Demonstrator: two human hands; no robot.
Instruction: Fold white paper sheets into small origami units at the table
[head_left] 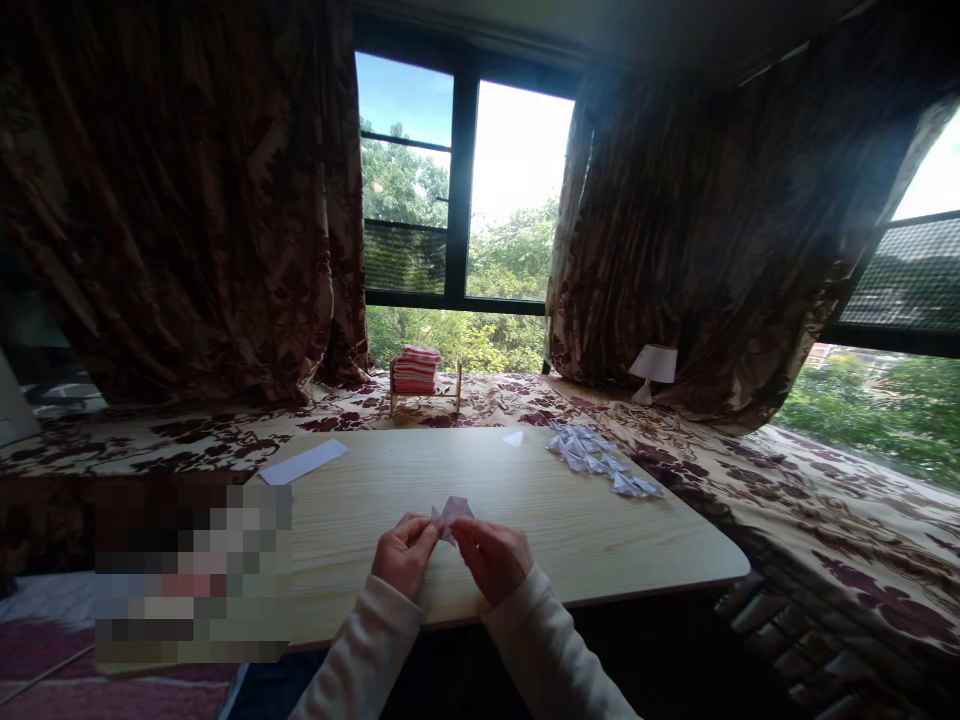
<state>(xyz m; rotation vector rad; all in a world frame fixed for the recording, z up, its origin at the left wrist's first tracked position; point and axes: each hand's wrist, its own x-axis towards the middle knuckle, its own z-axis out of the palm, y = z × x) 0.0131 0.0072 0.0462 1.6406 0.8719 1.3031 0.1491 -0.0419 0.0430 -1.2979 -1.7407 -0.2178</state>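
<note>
The left hand (403, 553) and the right hand (496, 558) angle inward, nearly meeting, both pinching a folded paper (456, 508). Held between them, it looks pale and pointed, though its exact shape is hard to make out.

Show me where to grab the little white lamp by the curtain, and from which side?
I'd hold the lamp by its base, just under the shade, coming from the table side. The base is narrower than the shade, so it should be easier to wrap around, and the curtain hangs behind it, probably making the back awkward.
</note>
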